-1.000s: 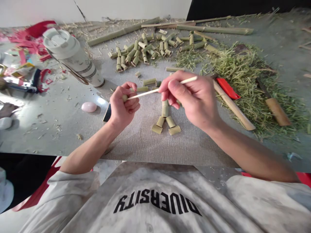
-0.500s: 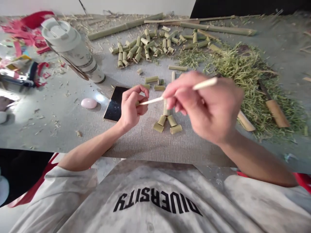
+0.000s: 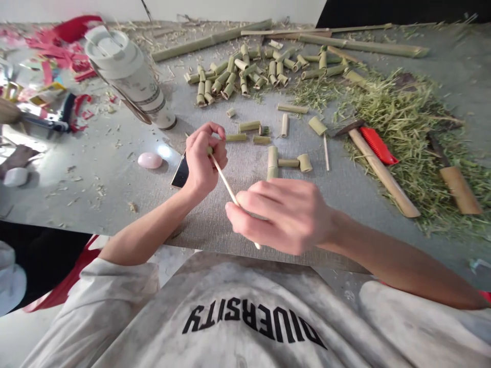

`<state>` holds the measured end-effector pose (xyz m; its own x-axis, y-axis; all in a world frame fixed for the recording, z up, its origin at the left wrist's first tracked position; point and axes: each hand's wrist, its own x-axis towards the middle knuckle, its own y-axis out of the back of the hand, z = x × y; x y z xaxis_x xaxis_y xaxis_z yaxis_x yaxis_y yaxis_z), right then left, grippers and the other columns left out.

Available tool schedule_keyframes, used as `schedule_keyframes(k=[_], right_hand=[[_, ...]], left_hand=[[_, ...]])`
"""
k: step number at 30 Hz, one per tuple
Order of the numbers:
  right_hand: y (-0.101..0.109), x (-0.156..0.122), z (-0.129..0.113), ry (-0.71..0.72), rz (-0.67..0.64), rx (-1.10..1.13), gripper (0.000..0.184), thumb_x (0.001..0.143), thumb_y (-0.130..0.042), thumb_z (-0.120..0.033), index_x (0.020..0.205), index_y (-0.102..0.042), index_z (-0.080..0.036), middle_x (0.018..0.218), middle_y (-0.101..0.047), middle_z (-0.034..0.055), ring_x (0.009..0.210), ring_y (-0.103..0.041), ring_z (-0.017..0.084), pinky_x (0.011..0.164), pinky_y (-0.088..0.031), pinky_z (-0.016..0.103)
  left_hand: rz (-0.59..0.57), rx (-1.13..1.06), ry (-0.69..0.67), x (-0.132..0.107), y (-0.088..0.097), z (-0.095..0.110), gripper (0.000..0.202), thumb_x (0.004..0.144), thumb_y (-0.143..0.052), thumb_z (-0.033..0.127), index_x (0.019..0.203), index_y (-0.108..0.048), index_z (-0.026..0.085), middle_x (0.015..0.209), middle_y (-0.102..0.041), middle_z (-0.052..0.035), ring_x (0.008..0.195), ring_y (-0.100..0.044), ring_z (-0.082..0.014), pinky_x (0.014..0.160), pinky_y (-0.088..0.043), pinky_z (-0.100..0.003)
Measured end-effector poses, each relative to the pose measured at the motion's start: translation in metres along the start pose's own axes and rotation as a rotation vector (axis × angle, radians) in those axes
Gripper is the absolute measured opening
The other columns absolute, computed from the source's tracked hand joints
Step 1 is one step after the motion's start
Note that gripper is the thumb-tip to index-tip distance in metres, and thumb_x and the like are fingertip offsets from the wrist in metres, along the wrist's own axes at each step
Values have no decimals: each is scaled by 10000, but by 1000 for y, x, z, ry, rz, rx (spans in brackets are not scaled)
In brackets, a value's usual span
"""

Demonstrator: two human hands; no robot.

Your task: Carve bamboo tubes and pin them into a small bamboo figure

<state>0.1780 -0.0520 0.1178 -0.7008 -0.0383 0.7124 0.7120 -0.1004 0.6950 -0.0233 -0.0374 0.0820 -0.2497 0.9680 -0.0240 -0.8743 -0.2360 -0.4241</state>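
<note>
Near edge of the grey textured desk (image 3: 215,232) crosses the view just below the right hand (image 3: 284,217). A strip of desk surface separates the left wrist from the right fingers. Left of the left hand (image 3: 203,158), a black flat phone with a thin gold rim (image 3: 179,175) is partly covered by that hand; a pale pink oval stone (image 3: 150,160) lies beyond it. Right side bounded by a hammer with a pale wooden handle (image 3: 387,176) and a heap of green bamboo shavings (image 3: 406,102).

Left forearm slants up and inward from the desk edge, hand raised, back turned outward. Right forearm enters from lower right, hand palm-down, hiding the lower end of a column of short green bamboo cylinders (image 3: 272,157).

Left fingers curled in, pinching a small green bamboo piece (image 3: 210,150). Right fingers drawn together around a slim pale wooden stick (image 3: 225,180). Stick spans the gap obliquely: upper end at the bamboo piece, lower end showing beneath the right hand, near the desk edge. Cannot tell whether its upper end sits inside the piece or only against it.
</note>
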Motion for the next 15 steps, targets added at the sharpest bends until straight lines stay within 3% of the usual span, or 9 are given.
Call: schedule_keyframes(k=[3,6,8,12,13,15], right_hand=[[14,4,13,-305,210,336,145,1109,-636,-226,1039,-755,-181,911,-808,35,798,-748,168,666,-590,327],[17,1,34,-609,310,523,192,1130,-614,-289,1041,-776,-236,907,-815,32,729,-747,170,589,-559,332],[12,-2,38,-542,261,481,167,1124,-624,-264,1048,-771,-242,925,-823,27,752,-758,169,570,-549,322],[5,-1,19,-88,63,176,68,1070,-690,-168,1055,-751,-195,918,-807,-6,774,-729,144,581,-540,299],[6,0,14,-51,28,137,80,1071,-681,-156,1071,-751,-193,898,-795,-16,754,-710,135,578,-530,295],[10,0,14,-120,76,216,109,1090,-654,-162,1102,-756,-199,923,-803,-9,786,-725,132,627,-548,293]], left_hand=[[-61,30,-13,-9,-6,-4,102,824,-557,180,739,-606,210,476,-219,80,447,-73,-77,440,-80,-239],[-99,-8,85,-6,-3,2,98,856,-590,219,759,-580,224,494,-186,94,441,-51,-72,424,-104,-231],[-83,-42,133,1,2,5,118,880,-586,229,767,-551,237,503,-162,97,444,-42,-81,405,-116,-233],[-15,-13,113,4,1,3,162,887,-560,183,734,-532,227,490,-170,90,443,-51,-82,403,-94,-223],[1,7,107,2,-2,2,172,884,-547,156,724,-537,219,484,-183,85,438,-66,-78,413,-90,-216],[37,-12,175,-5,-8,0,185,872,-534,109,714,-548,204,489,-213,77,437,-82,-68,435,-80,-204]])
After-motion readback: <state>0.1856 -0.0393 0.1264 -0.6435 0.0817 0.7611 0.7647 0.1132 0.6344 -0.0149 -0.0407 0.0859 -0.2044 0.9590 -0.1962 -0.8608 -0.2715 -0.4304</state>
